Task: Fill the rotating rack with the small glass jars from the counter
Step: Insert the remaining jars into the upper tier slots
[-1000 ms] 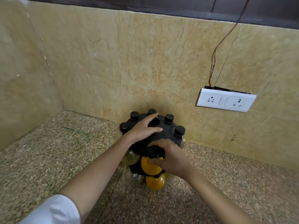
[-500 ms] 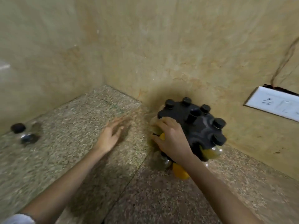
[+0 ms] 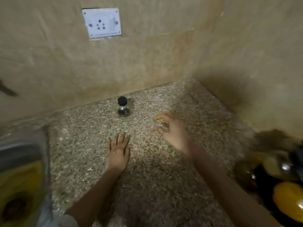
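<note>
A small glass jar with a black cap and dark contents stands upright on the speckled counter, close to the back wall. My left hand lies flat on the counter in front of the jar, fingers together, holding nothing. My right hand hovers to the right of the jar with fingers curled apart, empty. The black rotating rack, blurred, shows at the right edge with yellow-filled jars hanging in it.
A steel sink with a yellow object in it lies at the left. A white wall socket sits above the jar. Tiled walls meet in a corner at the back right.
The view has swung left, away from the rack. My right hand has let go of the rack and moved toward the lone jar. My left hand has settled flat on the counter.
</note>
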